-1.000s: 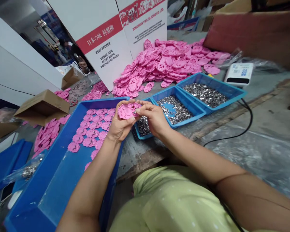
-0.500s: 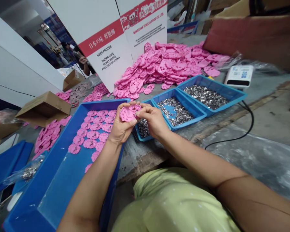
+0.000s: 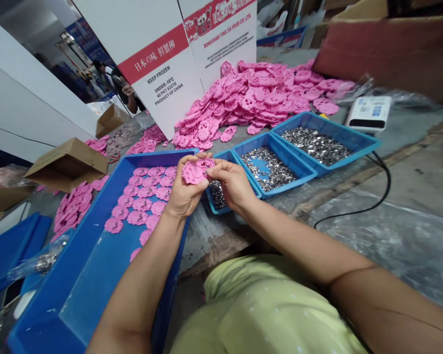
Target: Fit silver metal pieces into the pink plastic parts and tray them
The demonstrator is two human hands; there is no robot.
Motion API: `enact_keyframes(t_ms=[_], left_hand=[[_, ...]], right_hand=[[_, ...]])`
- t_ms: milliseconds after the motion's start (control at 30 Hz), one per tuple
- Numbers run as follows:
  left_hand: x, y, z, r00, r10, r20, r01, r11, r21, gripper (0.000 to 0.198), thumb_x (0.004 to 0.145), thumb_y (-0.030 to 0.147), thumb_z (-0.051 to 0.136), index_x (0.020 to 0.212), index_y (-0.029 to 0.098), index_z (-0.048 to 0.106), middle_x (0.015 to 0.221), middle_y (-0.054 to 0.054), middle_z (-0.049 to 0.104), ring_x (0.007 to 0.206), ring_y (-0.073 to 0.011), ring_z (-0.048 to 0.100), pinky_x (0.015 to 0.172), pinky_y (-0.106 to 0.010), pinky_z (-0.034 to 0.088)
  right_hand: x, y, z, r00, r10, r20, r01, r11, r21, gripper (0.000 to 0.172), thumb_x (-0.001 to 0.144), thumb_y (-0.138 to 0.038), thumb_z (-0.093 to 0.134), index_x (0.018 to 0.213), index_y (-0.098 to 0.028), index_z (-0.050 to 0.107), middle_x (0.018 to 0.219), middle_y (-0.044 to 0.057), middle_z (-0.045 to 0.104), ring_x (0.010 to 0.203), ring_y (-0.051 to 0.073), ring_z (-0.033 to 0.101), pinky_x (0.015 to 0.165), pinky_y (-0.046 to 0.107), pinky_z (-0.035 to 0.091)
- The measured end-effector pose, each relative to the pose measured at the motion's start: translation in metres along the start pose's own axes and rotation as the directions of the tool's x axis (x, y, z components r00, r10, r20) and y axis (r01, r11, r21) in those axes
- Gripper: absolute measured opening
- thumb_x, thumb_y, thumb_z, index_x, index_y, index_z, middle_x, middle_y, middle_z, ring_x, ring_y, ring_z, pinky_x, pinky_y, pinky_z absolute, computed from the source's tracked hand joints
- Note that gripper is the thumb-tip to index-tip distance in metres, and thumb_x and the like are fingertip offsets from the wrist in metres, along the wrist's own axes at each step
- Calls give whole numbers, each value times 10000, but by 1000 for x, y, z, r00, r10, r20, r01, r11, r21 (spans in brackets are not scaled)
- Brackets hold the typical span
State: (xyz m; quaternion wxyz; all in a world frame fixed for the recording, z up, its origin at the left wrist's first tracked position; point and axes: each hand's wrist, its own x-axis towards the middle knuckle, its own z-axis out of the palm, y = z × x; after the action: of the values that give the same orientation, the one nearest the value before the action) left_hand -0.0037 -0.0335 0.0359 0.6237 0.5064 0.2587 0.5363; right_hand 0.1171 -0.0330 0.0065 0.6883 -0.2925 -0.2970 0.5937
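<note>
- Pink piece (image 3: 192, 172): raised between my two grips, above the desk (image 3: 206, 238), near the far right corner of the large blue tray (image 3: 96, 280).
- Left grip (image 3: 182, 194): closed around its left side, thumb along the lower edge.
- Right grip (image 3: 233, 183): thumb and finger pinched at its right edge; could not tell whether they held anything more.
- Rows of pink pieces (image 3: 142, 204) lay in the tray's far half.
- Blue bins (image 3: 290, 186) of silvery bits stood to my right, pink heap (image 3: 251, 96) beyond.

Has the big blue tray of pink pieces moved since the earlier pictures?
No. The blue tray keeps the same place beside the printed white box; the whole view only shifts slightly.
</note>
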Motion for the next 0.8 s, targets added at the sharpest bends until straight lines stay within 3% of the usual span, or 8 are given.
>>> enact_keyframes(t_ms=[133,267,500,667,800], left_hand=[[0,-1,-1,1000,17,-1,-17,999,30,593,590,204,1002,1036,306,625,1272,6,673,1410,-263,579,1241,-479,400],[0,-1,-1,1000,30,-7,-30,999,30,592,600,222,1000,1047,300,621,1287,-7,674,1406,-264,588,1253,-477,383],[1,-1,-4,1000,20,-20,-20,999,29,613,595,236,1003,1076,308,630,1319,-10,674,1417,-274,588,1240,-476,400],[2,-2,-5,999,28,-28,-27,999,32,607,606,224,995,1080,307,624,1343,-17,682,1405,-258,592,1239,-453,401],[2,-3,-3,999,37,-34,-36,999,32,631,598,239,1001,1086,312,607,1355,-23,678,1413,-270,588,1239,-470,396]], right_hand=[[-1,-1,2,1000,-19,-15,19,1000,-12,278,553,-317,855,513,-222,597,754,-7,637,817,177,573,905,370,483],[-3,0,5,999,44,-14,-44,999,13,270,537,-341,868,581,-231,626,641,-32,589,684,154,516,748,332,469],[-3,7,7,998,58,-20,-56,995,88,402,523,-398,934,681,-229,605,673,-46,565,667,138,497,683,298,443],[-6,8,7,999,22,-37,-21,999,35,400,546,-447,926,731,-229,645,717,-38,601,706,145,500,712,299,446],[-5,12,3,997,-64,-47,61,996,-67,379,600,-491,910,750,-244,665,808,-15,631,813,177,553,830,332,491]])
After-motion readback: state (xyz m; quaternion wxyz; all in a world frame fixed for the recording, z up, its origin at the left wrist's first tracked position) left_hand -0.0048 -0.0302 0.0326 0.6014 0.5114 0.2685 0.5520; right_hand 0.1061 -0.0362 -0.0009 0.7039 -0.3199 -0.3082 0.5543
